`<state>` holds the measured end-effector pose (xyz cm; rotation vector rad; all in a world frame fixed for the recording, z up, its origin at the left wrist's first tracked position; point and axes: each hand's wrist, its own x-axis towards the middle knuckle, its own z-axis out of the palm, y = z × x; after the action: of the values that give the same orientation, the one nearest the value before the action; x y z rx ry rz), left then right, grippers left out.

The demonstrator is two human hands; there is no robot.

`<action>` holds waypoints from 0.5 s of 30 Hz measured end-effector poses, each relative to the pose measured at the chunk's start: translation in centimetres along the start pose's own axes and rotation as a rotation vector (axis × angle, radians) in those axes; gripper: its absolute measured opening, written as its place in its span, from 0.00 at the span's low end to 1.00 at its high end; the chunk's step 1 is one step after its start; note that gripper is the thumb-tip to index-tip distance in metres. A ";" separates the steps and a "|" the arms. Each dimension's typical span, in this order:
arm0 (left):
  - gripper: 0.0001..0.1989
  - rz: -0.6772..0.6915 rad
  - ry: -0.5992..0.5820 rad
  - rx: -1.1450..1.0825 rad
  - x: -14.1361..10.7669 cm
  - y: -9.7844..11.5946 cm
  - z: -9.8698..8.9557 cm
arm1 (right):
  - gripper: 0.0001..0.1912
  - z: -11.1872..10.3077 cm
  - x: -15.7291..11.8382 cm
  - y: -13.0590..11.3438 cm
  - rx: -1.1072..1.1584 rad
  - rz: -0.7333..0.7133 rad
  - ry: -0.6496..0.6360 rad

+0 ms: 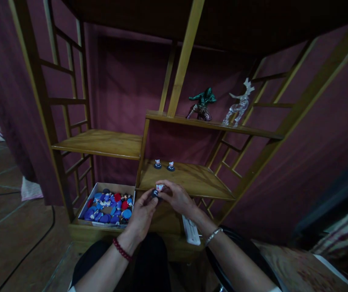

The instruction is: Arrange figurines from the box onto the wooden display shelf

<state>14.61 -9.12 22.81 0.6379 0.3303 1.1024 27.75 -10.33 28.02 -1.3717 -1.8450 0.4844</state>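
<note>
Between my two hands is a small white cat-like figurine [160, 187] on a dark round base [155, 194]. My left hand [145, 209], with a red bead bracelet at its wrist, pinches the dark base. The fingers of my right hand [178, 197] close on the white figurine from the other side. Whether figurine and base are joined I cannot tell. Just beyond my hands, two similar figurines, a left one [157, 164] and a right one [170, 166], stand upright on dark bases on the lower wooden shelf [189, 180].
Left of my hands, an open box [84, 215] holds many small blue, red and dark pieces. A green figure [203, 104] and a clear deer figurine [237, 107] stand on the upper right shelf [216, 125]. A white flat object [190, 231] lies below my right forearm.
</note>
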 end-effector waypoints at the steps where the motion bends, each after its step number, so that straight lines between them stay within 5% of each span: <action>1: 0.15 -0.008 -0.003 -0.012 0.1 0.0 0.0 | 0.13 -0.1 0.1 0.0 0.007 0.002 -0.001; 15: 0.10 -0.012 0.010 -0.099 2.1 0.2 1.0 | 0.12 -1.5 2.1 1.6 -0.036 -0.018 -0.039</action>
<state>15.94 -7.49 23.84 0.5424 0.2866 1.1037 29.60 -8.04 28.60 -1.3776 -1.9042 0.4734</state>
